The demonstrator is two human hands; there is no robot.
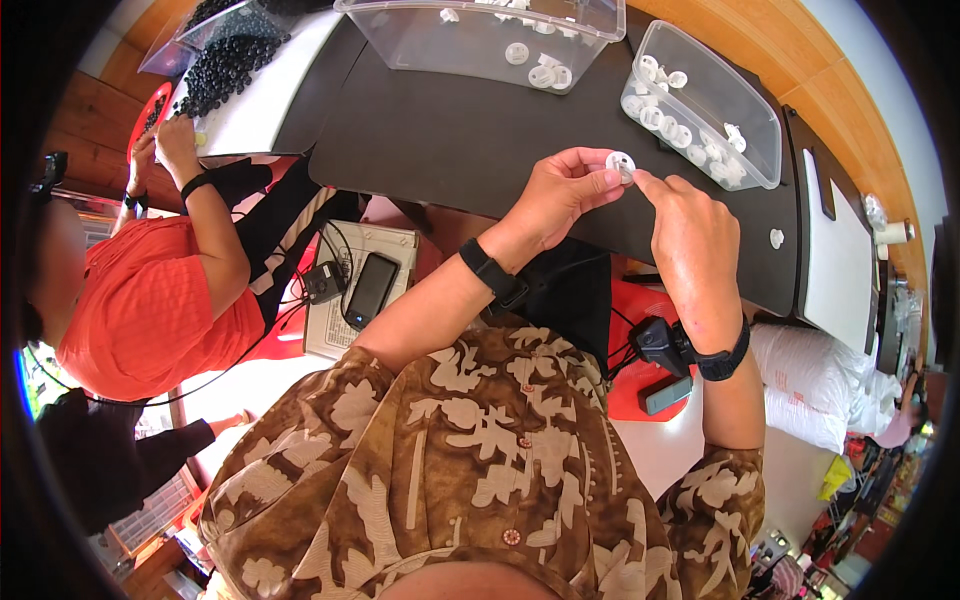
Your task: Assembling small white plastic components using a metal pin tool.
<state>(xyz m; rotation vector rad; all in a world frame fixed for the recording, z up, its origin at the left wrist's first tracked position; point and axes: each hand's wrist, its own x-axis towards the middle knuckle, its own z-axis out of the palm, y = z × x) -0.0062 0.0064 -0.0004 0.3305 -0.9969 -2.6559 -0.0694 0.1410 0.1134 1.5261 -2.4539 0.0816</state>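
Above the dark table's near edge, my left hand [562, 198] pinches a small round white plastic part [620, 162] between thumb and fingers. From the other side my right hand [697, 238] meets it, with the index fingertip at the part's lower right edge and the other fingers curled in. The right thumb is mostly hidden behind the hand. Beyond my hands, a clear plastic bin [757, 165] holds several similar white parts. A larger clear bin [400, 42] with more white pieces stands at the far middle.
One loose white piece [776, 238] lies on the dark table [450, 130] at right. To the left, a person in a red shirt [165, 300] works beside a heap of black pieces [228, 72]. A red stool [640, 395] and white sacks [815, 385] stand below the table.
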